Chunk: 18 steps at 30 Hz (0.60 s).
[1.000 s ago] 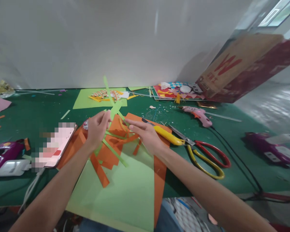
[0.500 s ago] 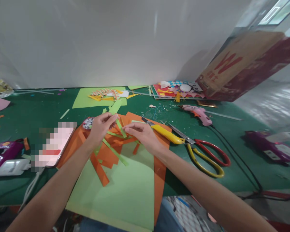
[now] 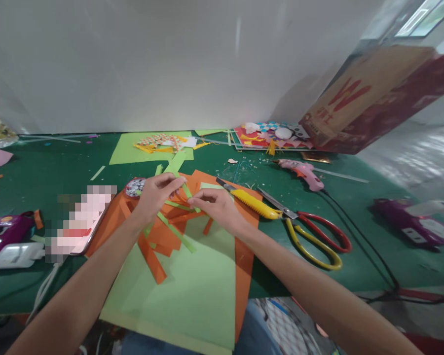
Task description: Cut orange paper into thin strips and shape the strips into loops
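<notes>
My left hand (image 3: 160,193) is closed, pinching a narrow green paper strip (image 3: 187,190) between thumb and forefinger. Facing it, my right hand (image 3: 219,206) has its thumb and forefinger pressed together on a strip of paper; orange and green strips cross at those fingertips, so which one it grips is hard to tell. Below both hands, loose orange strips (image 3: 152,259) and a longer green strip (image 3: 177,232) lie over a light green sheet (image 3: 181,301). Larger orange paper (image 3: 245,286) sticks out under that sheet.
Right of the paper lie a yellow utility knife (image 3: 257,204), scissors (image 3: 320,241) with red and yellow handles, and a pink glue gun (image 3: 304,173) with its cord. A phone (image 3: 96,217) is on the left. A paper bag (image 3: 355,103) leans at the back right.
My left hand has shifted slightly right, and the green strip's lower end now reaches further down past my right fingertips. Orange strip shows more between the hands.
</notes>
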{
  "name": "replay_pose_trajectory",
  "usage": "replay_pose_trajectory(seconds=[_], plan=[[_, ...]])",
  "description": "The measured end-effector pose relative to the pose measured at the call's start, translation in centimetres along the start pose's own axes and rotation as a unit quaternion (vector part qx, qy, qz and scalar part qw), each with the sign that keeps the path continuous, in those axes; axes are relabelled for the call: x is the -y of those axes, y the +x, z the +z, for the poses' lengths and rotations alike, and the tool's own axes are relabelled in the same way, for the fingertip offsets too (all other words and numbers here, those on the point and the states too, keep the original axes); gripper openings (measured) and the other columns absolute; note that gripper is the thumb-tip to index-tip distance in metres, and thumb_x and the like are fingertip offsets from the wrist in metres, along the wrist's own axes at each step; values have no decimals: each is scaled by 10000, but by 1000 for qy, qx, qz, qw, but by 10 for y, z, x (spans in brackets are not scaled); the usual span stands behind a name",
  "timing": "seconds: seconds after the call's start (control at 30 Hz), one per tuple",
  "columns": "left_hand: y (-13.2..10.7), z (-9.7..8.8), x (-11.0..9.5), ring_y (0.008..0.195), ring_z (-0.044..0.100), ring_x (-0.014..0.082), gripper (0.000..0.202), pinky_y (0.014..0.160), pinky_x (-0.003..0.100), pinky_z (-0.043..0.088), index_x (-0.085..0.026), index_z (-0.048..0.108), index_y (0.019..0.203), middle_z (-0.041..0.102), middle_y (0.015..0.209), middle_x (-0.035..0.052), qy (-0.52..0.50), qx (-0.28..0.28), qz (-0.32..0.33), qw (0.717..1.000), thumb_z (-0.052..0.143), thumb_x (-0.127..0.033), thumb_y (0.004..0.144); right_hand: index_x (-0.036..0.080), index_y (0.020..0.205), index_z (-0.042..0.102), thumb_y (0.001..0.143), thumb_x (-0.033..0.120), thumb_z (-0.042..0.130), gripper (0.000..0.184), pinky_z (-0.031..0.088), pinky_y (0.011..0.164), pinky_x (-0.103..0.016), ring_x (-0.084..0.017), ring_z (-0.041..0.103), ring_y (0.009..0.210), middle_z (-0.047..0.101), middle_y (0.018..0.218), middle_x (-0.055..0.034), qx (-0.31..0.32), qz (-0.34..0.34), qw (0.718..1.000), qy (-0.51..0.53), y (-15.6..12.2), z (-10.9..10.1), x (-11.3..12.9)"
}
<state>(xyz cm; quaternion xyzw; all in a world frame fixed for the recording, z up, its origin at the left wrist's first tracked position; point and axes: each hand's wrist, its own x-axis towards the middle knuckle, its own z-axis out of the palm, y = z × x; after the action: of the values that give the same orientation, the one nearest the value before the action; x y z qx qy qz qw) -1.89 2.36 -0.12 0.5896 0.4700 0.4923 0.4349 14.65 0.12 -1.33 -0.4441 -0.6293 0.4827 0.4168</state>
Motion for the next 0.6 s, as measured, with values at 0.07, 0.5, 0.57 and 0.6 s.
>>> replay_pose_trajectory(seconds=[0.07, 0.5, 0.57, 0.6], plan=[[2, -1, 0, 512, 465, 85, 238, 492, 203, 367, -167, 648, 598, 540, 534, -22, -38, -22, -5, 999, 725, -376, 679, 170, 581, 626, 715, 294, 629, 182, 368, 554, -228, -95, 491, 559, 608, 586, 18, -2, -3, 1000, -7, 0, 0, 1], [12, -14, -5, 488, 496, 26, 164, 424, 124, 359, -150, 676, 674, 580, 594, -32, -308, -131, -48, 941, 780, -276, 660, 176, 567, 625, 722, 278, 623, 185, 408, 570, -232, -108, 547, 583, 637, 602, 2, -9, 11, 1000, -20, 1, 0, -3], [13, -15, -6, 474, 499, 21, 134, 408, 120, 362, -147, 673, 665, 606, 605, -29, -336, -138, -55, 930, 771, -236, 684, 177, 582, 633, 725, 266, 621, 169, 408, 568, -231, -109, 557, 583, 639, 602, 2, -14, 14, 1000, -22, 2, -1, -5], [13, -15, -7, 465, 498, 20, 121, 400, 119, 363, -147, 672, 663, 613, 602, -29, -348, -142, -58, 925, 761, -220, 700, 178, 588, 636, 726, 265, 620, 165, 408, 565, -232, -109, 559, 581, 639, 602, 1, -17, 15, 999, -23, 2, -1, -5]])
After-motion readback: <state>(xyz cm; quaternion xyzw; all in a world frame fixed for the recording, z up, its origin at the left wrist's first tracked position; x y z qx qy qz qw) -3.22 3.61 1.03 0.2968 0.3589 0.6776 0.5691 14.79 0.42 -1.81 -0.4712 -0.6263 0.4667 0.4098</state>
